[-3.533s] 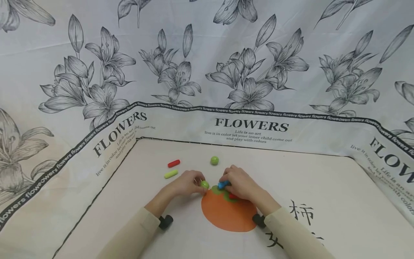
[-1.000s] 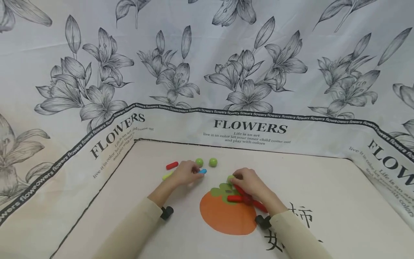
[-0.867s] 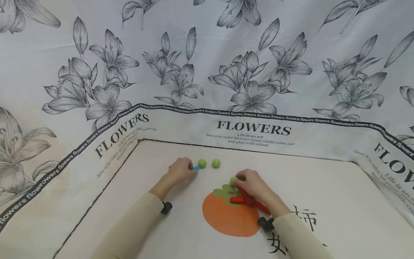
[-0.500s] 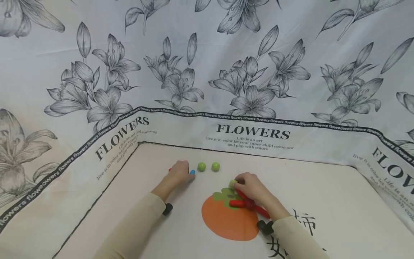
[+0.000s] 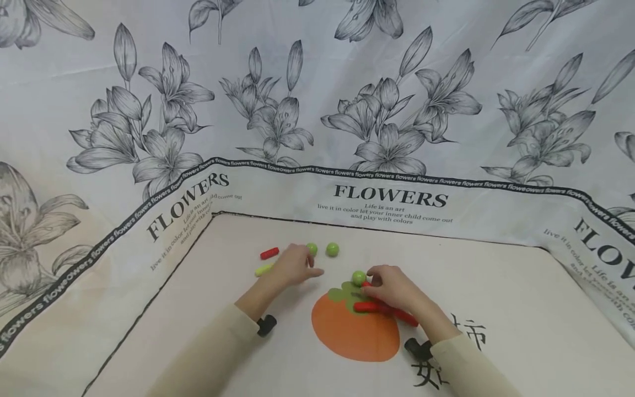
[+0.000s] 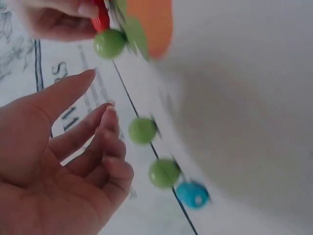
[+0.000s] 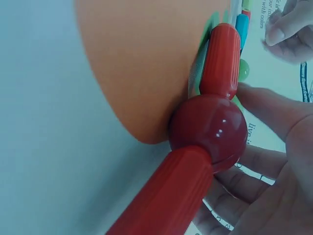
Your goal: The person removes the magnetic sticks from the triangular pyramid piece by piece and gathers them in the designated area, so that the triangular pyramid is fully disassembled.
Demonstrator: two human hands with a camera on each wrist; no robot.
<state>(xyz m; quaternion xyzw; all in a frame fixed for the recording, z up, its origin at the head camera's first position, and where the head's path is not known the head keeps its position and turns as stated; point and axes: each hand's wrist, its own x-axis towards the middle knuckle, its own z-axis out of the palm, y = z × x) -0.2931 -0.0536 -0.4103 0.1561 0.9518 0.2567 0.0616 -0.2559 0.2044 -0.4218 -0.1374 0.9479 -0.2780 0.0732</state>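
Note:
My right hand (image 5: 394,286) pinches a red stick (image 6: 101,18) of a toy built from ridged sticks and balls. A dark red ball (image 7: 210,129) joins several red sticks, and a green ball (image 5: 359,278) sits at the far end of the pinched one. The toy lies over the printed orange persimmon (image 5: 354,336). My left hand (image 5: 292,266) hovers left of it, palm bare, thumb and fingers spread apart. Past those fingers, the left wrist view shows the end of a blue stick (image 6: 193,195), which my left hand hides in the head view.
Two loose green balls, one (image 5: 332,250) beside the other (image 5: 312,249), lie beyond my left hand. A loose red stick (image 5: 269,253) and a yellow-green stick (image 5: 263,270) are at the left. A flower-printed cloth (image 5: 387,198) rises behind the white surface.
My left hand carried the blue stick leftward, let go of it and has come back to the right. My right fingers have shifted from the green ball onto the red stick.

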